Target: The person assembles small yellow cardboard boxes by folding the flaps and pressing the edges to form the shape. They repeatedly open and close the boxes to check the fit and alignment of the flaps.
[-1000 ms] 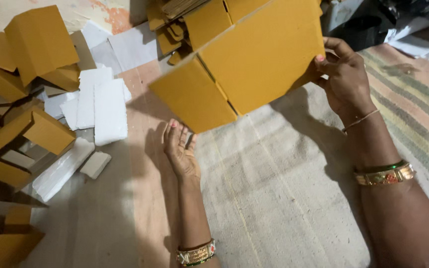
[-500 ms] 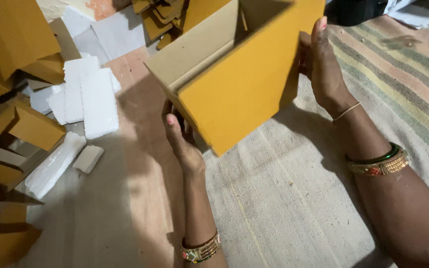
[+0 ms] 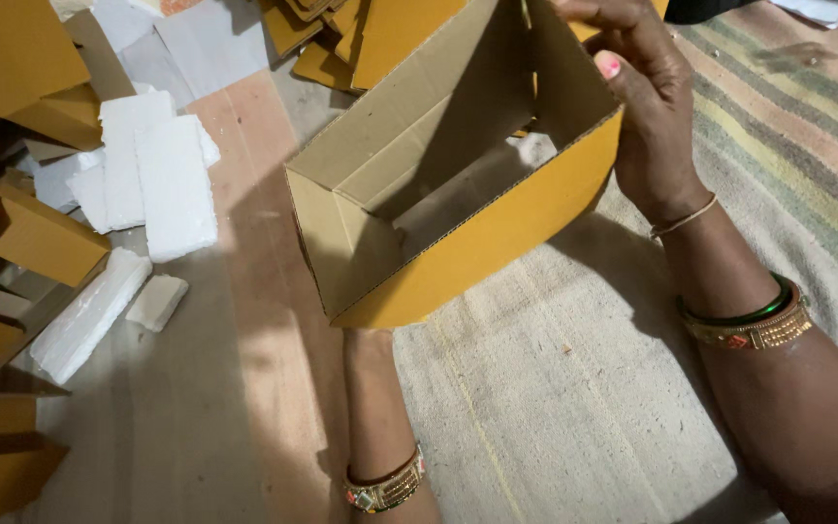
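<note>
Head view: the right hand (image 3: pixel 647 116) pinches the far wall of the yellow cardboard box (image 3: pixel 458 194), thumb inside. Left hand is hidden beneath the box — its grip cannot be told. Box sits tilted above the woven mat (image 3: pixel 555 408), 2 white foam slabs (image 3: pixel 152 170) nearby. Squaring the corners evenly would keep the walls true.

Open yellow cardboard box (image 3: pixel 438 194) with brown inside at centre frame, flat yellow cartons (image 3: pixel 21 243) at left edge, more folded yellow cartons (image 3: pixel 332 39) at top centre
</note>
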